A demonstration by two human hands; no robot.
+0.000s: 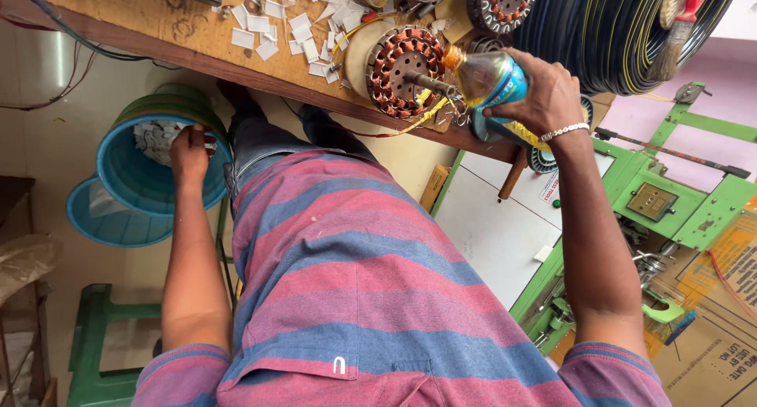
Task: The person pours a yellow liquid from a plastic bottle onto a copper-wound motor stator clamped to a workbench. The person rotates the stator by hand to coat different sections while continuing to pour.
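Note:
My right hand [540,91] grips a clear plastic bottle [482,77] with a blue label and yellowish liquid, tilted so its orange neck points at a round copper-wound motor stator [402,60] on the wooden workbench [189,32]. My left hand [189,151] reaches down into a blue plastic bucket [138,178] on the floor, fingers closed over crumpled white paper or cloth at its rim; what it holds is unclear.
Small white paper pieces [260,28] lie scattered on the bench. A second stator [501,1], a black cable coil [615,28] and a brush [678,36] sit at the far right. A green winding machine [670,202] stands right, a green stool [95,336] lower left.

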